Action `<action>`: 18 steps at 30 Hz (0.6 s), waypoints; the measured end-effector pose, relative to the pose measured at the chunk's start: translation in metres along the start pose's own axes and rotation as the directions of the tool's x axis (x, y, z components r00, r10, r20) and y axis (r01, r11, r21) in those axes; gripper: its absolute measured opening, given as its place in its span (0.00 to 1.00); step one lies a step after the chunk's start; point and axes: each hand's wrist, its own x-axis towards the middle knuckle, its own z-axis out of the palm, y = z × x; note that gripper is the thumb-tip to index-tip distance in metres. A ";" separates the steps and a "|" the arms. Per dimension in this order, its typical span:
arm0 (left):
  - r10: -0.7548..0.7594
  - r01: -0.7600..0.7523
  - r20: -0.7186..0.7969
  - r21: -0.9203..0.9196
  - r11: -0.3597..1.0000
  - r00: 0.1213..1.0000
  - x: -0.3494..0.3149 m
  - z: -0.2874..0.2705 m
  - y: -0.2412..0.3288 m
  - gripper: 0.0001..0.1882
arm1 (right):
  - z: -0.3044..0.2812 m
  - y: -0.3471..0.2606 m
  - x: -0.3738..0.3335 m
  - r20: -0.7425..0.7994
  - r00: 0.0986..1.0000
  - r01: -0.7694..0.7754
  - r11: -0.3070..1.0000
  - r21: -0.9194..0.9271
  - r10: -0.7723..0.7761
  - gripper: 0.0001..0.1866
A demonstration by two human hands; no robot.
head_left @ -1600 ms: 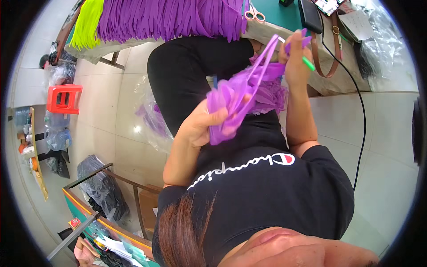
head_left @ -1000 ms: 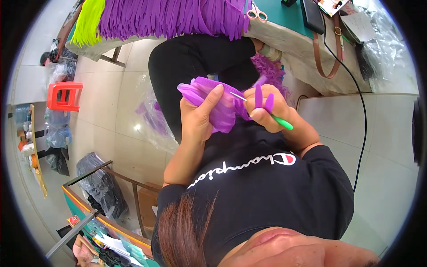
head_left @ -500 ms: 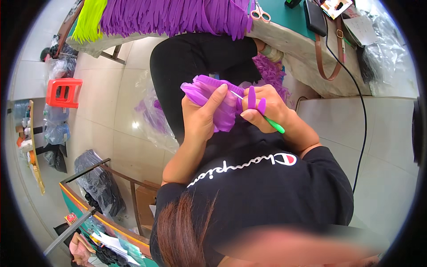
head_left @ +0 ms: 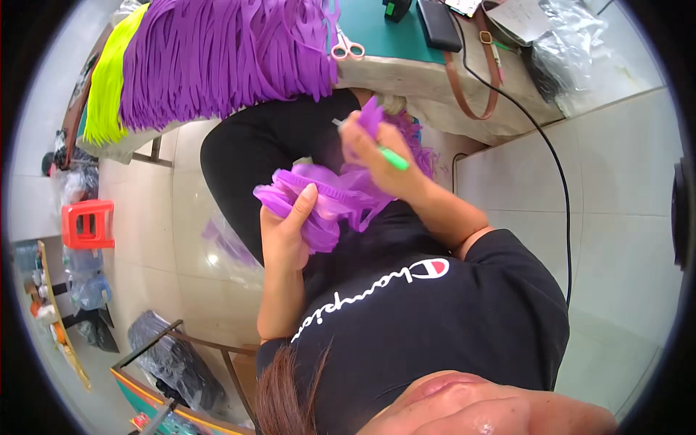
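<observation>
My left hand (head_left: 286,228) is closed on a bunched piece of sheer purple fabric (head_left: 319,190), thumb pressed on its ribbed band. The cloth lies above my lap and stretches toward my right hand (head_left: 380,156). That hand is raised to the upper right, blurred by motion and closed on a thin tool with a green handle (head_left: 394,159). A pale tip shows beyond its fingers. Purple wraps (head_left: 371,116) stand out around these fingers. Whether the right fingers also grip the cloth, I cannot tell.
A green-topped table (head_left: 395,36) ahead bears hanging purple strips (head_left: 225,58), yellow-green strips (head_left: 109,87), scissors (head_left: 347,48) and a black wallet-like case (head_left: 438,25). A black cable (head_left: 558,156) runs down at right. A red stool (head_left: 88,225) stands left.
My right hand has moved up and away from my left hand with the green-handled tool, drawing the fabric out between them. My left hand sits lower and further left in view, which has also shifted.
</observation>
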 end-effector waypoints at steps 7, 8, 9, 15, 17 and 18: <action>0.160 -0.153 -0.043 0.136 0.979 0.986 0.000 0.000 -0.005 0.09 | 0.015 0.001 -0.005 0.258 0.962 0.079 0.824 -0.560 0.083 0.15; 0.182 -0.173 -0.046 0.157 0.972 0.982 0.000 0.003 -0.002 0.09 | 0.015 0.002 -0.006 0.254 0.964 0.079 0.825 -0.560 0.081 0.15; 0.182 -0.173 -0.043 0.158 0.972 0.982 0.000 0.001 -0.003 0.09 | 0.014 0.003 -0.007 0.281 0.960 0.132 0.855 -0.501 0.016 0.16; 0.203 -0.224 0.115 0.222 0.949 0.972 0.002 0.000 0.001 0.14 | 0.011 -0.005 -0.010 0.266 0.963 0.015 0.970 -0.243 0.051 0.16; 0.210 -0.227 0.091 0.277 0.934 0.974 0.002 0.000 -0.001 0.15 | 0.006 -0.008 -0.012 0.285 0.958 0.028 0.999 -0.035 -0.017 0.13; 0.267 -0.283 0.097 0.387 0.878 0.959 0.002 0.000 -0.002 0.15 | 0.001 -0.026 -0.016 0.298 0.951 -0.111 0.989 0.093 0.078 0.13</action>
